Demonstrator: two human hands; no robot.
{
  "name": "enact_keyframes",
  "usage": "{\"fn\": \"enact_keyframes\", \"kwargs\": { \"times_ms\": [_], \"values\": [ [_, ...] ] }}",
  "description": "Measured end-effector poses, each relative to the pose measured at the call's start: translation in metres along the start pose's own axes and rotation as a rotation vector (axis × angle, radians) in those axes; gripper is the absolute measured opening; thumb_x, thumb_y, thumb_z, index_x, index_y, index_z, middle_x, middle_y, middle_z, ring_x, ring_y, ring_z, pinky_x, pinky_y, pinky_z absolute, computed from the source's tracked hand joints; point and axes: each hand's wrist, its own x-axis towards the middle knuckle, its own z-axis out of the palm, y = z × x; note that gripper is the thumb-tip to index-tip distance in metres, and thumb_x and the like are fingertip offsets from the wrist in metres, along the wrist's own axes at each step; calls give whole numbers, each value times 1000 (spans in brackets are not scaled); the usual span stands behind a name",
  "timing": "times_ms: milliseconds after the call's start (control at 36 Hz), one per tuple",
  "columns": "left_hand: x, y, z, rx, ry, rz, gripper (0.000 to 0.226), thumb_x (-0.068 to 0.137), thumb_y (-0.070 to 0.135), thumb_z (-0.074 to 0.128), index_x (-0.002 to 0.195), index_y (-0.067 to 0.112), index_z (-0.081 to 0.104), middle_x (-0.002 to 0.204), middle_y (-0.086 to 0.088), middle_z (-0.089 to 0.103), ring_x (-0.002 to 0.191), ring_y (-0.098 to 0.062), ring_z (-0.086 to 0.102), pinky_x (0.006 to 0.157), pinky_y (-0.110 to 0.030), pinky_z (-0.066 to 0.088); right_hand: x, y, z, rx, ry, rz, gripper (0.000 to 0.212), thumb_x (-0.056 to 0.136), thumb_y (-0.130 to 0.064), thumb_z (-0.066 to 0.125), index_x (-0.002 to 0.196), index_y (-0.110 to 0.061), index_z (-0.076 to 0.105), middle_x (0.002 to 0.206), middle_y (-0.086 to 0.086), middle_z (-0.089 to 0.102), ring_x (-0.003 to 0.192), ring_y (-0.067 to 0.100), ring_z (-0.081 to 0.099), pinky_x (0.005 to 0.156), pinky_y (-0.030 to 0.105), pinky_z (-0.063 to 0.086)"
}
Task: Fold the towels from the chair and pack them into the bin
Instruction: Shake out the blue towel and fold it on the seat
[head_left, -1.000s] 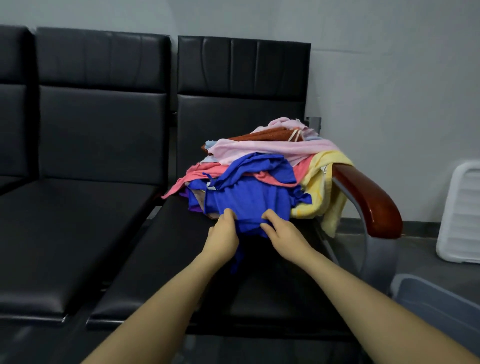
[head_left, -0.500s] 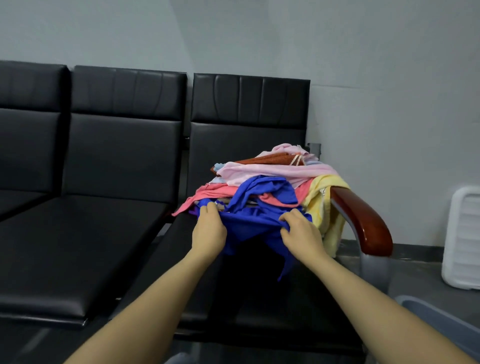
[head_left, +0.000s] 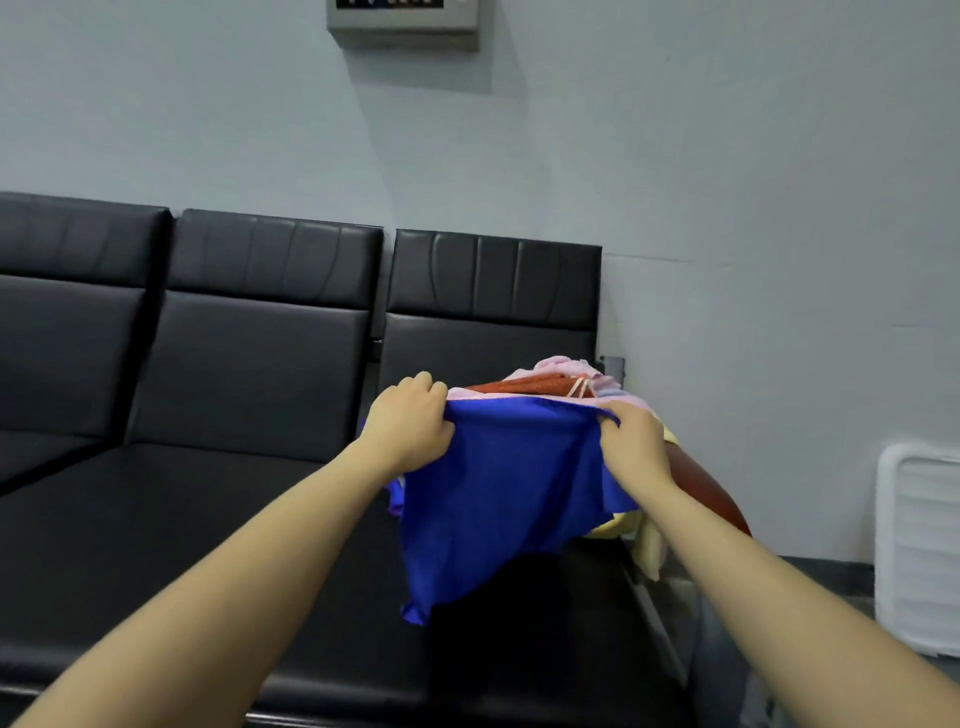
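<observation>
1. Blue towel (head_left: 498, 488) hung in the air in front of the right-hand seat of the chair (head_left: 488, 296), held up by its top edge and drooping to a loose corner at the lower left.
2. The left hand (head_left: 413, 423) was curled tight round the towel's upper left corner, knuckles up, cloth bunched inside the fist.
3. The right hand (head_left: 631, 441) pinched the upper right corner, fingers folded over the edge and thumb underneath, with the cloth gathered into pleats there.
4. Between the two hands the top edge was stretched nearly straight and level.
5. Both bare forearms reached in from the bottom corners of the view.
6. Behind the towel sat the pile of towels (head_left: 566, 382) on the seat: only its top showed, a pink one and a rust-coloured one with pale stripes; the rest was hidden by the blue cloth.
7. A yellow towel (head_left: 649, 545) peeked out below the right wrist, hanging over the seat's edge.
8. The wooden armrest (head_left: 696, 483) was mostly covered by the right arm.
9. A white slatted object (head_left: 917, 545) leaned on the wall at the right, cut off by the picture's edge; what it was could not be told.
10. A grey box (head_left: 402, 23) on the wall was cut off at the top.
</observation>
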Motion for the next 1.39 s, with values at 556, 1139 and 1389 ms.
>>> {"fn": "enact_keyframes", "kwargs": {
  "times_ms": [556,1139,1389],
  "values": [
    [0,-19,-30,-131,26,-314,28,88,-3,36,111,4,51,114,-12,52,98,-31,54,76,-35,41,-7,-21,-50,-490,-108,-42,12,85,-14,49,87,-17,60,96,5,63,79,24,51,63,27,37],
    [16,-11,11,-685,124,-640,26,96,15,31,97,14,56,86,-10,65,58,-28,67,68,-37,54,24,16,-11,91,218,353,27,97,-13,39,83,-26,57,93,11,63,67,37,67,71,51,57],
    [46,-6,14,-961,238,-626,24,99,19,35,95,10,57,93,-7,62,86,-25,58,72,-34,44,51,-1,-9,198,284,233,26,100,-7,29,102,-6,54,94,8,54,85,23,49,70,29,38]
  ]
}}
